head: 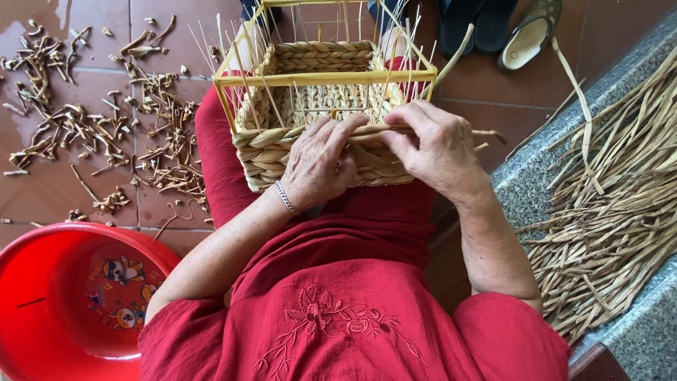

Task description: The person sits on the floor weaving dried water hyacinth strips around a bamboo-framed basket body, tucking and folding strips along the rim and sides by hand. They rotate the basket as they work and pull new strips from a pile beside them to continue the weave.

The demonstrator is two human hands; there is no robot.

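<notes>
Basically, half-woven basket [317,127] looks light, springy, spokes fragile; both hands, left hand [319,164] and right hand [431,147], pinched shut on pliable straw strand [367,130] at near rim, the best hold.

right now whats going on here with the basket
A person in red sits with a half-woven basket on their lap, built around a yellow frame. Both hands work its near wall: the left hand presses against the weave while the right hand grips a straw strand along the top edge. Dried strands lie piled on the stone ledge, trimmings litter the tiled floor, and a red basin sits beside them.
</notes>
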